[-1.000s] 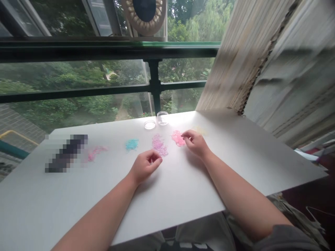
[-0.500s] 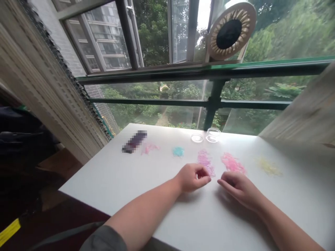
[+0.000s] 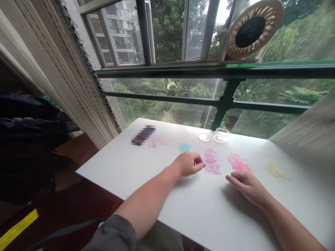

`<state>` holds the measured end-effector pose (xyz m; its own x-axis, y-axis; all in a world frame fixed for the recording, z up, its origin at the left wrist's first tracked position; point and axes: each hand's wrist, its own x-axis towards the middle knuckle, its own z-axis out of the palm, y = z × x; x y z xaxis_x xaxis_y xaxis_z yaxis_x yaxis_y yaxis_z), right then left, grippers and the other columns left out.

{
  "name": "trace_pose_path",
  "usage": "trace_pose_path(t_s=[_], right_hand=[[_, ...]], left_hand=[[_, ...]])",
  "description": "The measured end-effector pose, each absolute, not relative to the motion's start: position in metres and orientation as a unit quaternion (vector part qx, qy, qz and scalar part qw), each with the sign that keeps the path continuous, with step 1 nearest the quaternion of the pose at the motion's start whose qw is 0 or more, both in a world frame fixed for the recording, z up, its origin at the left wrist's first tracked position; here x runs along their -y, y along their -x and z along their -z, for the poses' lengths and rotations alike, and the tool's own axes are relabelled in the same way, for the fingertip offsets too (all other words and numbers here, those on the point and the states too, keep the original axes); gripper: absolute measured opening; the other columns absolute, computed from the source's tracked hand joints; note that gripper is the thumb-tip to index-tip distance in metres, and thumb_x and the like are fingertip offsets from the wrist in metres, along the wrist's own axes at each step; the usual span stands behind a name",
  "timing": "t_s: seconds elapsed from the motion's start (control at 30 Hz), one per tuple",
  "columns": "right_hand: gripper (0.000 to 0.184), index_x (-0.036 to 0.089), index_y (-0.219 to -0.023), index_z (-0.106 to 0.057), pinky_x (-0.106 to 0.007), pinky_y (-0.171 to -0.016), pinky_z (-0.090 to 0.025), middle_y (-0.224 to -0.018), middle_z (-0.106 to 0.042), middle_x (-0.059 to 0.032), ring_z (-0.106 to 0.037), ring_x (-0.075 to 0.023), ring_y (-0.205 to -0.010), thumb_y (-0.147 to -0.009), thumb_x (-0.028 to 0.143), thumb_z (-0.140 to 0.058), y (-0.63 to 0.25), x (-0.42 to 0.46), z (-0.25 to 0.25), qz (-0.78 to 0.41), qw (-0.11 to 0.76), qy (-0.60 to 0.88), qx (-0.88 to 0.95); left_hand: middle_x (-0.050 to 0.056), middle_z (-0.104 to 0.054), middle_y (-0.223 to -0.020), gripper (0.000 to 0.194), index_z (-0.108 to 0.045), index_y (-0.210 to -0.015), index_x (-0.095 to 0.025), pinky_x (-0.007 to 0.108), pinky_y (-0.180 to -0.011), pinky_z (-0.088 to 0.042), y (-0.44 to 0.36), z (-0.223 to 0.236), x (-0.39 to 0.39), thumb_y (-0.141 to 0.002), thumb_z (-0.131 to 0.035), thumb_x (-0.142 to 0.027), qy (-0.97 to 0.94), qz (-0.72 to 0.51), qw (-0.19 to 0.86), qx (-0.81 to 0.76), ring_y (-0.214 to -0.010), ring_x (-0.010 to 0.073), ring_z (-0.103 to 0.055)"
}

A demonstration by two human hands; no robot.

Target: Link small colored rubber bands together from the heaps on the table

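My left hand [image 3: 188,164] is closed in a pinch, thumb tip against the fingers, just left of a pile of thin purple rubber bands [image 3: 211,162]. Whatever those fingertips may hold is too small to see. Below a bright pink pile of bands [image 3: 239,162], my right hand [image 3: 243,184] is curled with its thumb pressed to the fingers. I cannot make out anything in it. A turquoise pile [image 3: 185,147] lies beyond my left hand, and a pale yellow pile [image 3: 278,170] lies to the right.
Two clear round dishes [image 3: 204,137] [image 3: 221,135] stand at the back of the white table [image 3: 125,160]. At the back left are a pixelated dark object [image 3: 143,135] and a few light pink bands [image 3: 157,142]. Behind runs a green railing [image 3: 167,74]; a curtain [image 3: 86,97] hangs left.
My left hand has drawn away from the near end of the purple pile to its left side, widening the gap between my hands. The whole view has shifted, moving the table rightward in the picture.
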<state>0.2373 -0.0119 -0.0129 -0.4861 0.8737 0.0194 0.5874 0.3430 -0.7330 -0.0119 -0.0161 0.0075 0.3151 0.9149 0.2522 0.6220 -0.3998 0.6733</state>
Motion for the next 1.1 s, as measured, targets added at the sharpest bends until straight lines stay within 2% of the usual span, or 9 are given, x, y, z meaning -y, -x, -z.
trace_pose_path(t_s=[0.13,0.37,0.47,0.67,0.9,1.1], right_hand=[[0.047,0.021,-0.052,-0.021,-0.026,-0.047,-0.022,-0.051,-0.021,0.0044,-0.022,-0.0102,-0.049,-0.081,0.049,-0.045,-0.237,0.013,0.013,-0.342,0.217,0.459,0.790],[0.044,0.020,-0.053,-0.023,-0.025,-0.048,-0.023,-0.053,-0.023,0.0044,-0.025,-0.0098,-0.050,-0.083,0.044,-0.044,-0.237,0.013,0.014,-0.341,0.208,0.441,0.804],[0.042,0.020,-0.054,-0.024,-0.025,-0.048,-0.024,-0.054,-0.024,0.0045,-0.026,-0.0096,-0.051,-0.084,0.044,-0.043,-0.236,0.014,0.014,-0.329,0.177,0.441,0.816],[0.039,0.019,-0.055,-0.027,-0.024,-0.047,-0.022,-0.053,-0.030,0.0044,-0.028,-0.0088,-0.049,-0.081,0.041,-0.045,-0.228,0.022,0.006,-0.299,0.133,0.449,0.832],[0.036,0.018,-0.054,-0.030,-0.024,-0.047,-0.022,-0.051,-0.035,0.0044,-0.030,-0.0087,-0.049,-0.079,0.039,-0.047,-0.225,0.025,0.002,-0.301,0.147,0.453,0.826],[0.035,0.019,-0.054,-0.032,-0.024,-0.048,-0.023,-0.051,-0.035,0.0048,-0.031,-0.0089,-0.048,-0.079,0.038,-0.046,-0.224,0.025,0.000,-0.299,0.142,0.455,0.827]], left_hand=[[0.002,-0.065,-0.070,0.020,-0.065,-0.073,-0.018,0.023,-0.056,-0.041,0.041,-0.011,0.016,-0.073,-0.057,-0.036,-0.720,-0.300,0.213,-0.588,-0.062,0.0130,-0.055],[0.005,-0.067,-0.086,0.018,-0.064,-0.083,-0.018,0.026,-0.069,-0.046,0.112,0.001,0.035,-0.075,-0.056,-0.033,-0.594,-0.290,0.129,-0.739,-0.079,0.0174,-0.061],[0.007,-0.066,-0.094,0.019,-0.062,-0.087,-0.019,0.027,-0.078,-0.045,0.125,0.010,0.045,-0.075,-0.056,-0.033,-0.578,-0.290,0.075,-0.759,-0.088,0.0182,-0.061],[0.007,-0.062,-0.096,0.022,-0.062,-0.087,-0.019,0.030,-0.089,-0.042,0.118,0.013,0.049,-0.076,-0.054,-0.036,-0.598,-0.240,0.027,-0.764,-0.094,0.0213,-0.057],[0.013,-0.049,-0.121,0.048,-0.054,-0.114,-0.021,0.040,-0.098,-0.034,0.109,0.003,0.051,-0.074,-0.053,-0.046,-0.531,-0.179,0.014,-0.828,-0.115,0.0306,-0.043],[0.014,-0.044,-0.130,0.057,-0.050,-0.124,-0.022,0.045,-0.097,-0.034,0.109,0.001,0.051,-0.076,-0.047,-0.053,-0.519,-0.148,0.017,-0.842,-0.120,0.0336,-0.039]])
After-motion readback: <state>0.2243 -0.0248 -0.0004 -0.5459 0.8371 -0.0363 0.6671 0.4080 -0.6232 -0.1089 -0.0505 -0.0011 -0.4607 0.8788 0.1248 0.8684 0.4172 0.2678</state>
